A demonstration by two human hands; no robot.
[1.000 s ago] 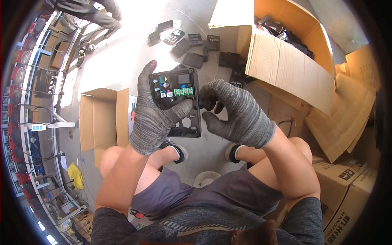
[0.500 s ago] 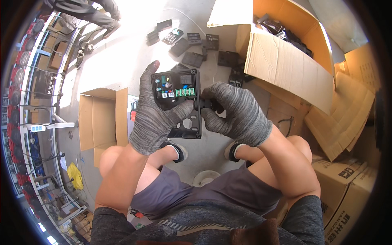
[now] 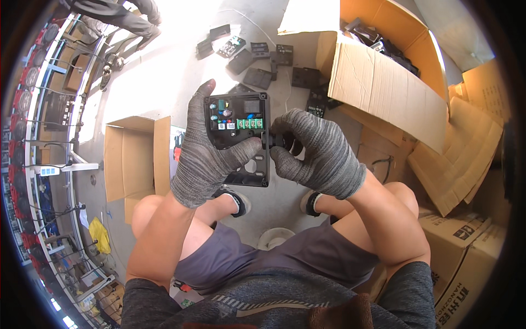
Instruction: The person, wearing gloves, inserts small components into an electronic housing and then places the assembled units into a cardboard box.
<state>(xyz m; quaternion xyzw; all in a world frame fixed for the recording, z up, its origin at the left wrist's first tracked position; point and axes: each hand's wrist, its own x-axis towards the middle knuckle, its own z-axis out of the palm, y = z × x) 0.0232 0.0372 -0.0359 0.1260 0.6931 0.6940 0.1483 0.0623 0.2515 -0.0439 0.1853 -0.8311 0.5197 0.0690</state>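
My left hand point(image 3: 207, 151), in a grey knitted glove, grips an open black plastic housing point(image 3: 241, 137) by its left side, the thumb lying across its front. Inside the housing's upper part are a circuit board with small components and a green terminal block point(image 3: 250, 124); its lower part has several cut-out holes. At the housing's right edge, my gloved right hand point(image 3: 326, 156) is closed around a dark round fitting point(image 3: 277, 140). The fingers partly cover this fitting, and how it joins the housing wall cannot be made out.
Several black housings point(image 3: 258, 78) lie scattered on the floor ahead. A large open carton point(image 3: 389, 88) of dark parts stands at the far right, a smaller open carton point(image 3: 131, 159) at the left. Shelving point(image 3: 71, 164) lines the left; another person's legs point(image 3: 123, 22) are at the far left.
The housing and my left hand have shifted very slightly to the right. My right fingers stay at the fitting, with hardly any visible movement.
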